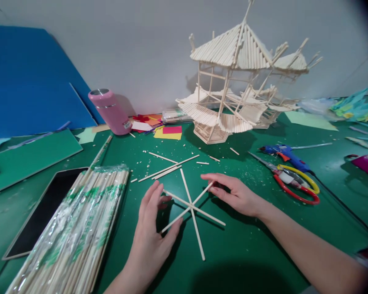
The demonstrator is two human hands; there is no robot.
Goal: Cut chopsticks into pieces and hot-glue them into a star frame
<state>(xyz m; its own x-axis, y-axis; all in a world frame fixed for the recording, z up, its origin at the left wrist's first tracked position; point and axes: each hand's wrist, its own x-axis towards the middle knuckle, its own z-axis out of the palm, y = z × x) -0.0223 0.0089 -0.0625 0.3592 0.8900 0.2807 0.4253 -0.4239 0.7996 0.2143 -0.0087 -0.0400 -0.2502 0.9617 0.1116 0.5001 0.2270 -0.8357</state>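
Note:
A six-armed star of thin crossed wooden sticks (198, 235) is between my hands, over the green tabletop. My right hand (237, 196) pinches the tip of its upper-right arm between thumb and fingers. Around the two left arms curls my left hand (151, 228), the fingertips at the upper-left end and the thumb along the lower-left stick. Several loose sticks (168, 168) and short cut-off pieces lie just beyond the star. Behind them stands a pavilion model (222, 45) built of the same kind of sticks, with pointed roofs.
On the left, a plastic-wrapped bundle of sticks (70, 228) overlaps a dark tablet-like device (46, 212). A pink flask (110, 111) stands near the wall beside coloured paper (168, 134). To the right lie scissors (294, 183) and a blue glue gun (290, 157) with a trailing cord.

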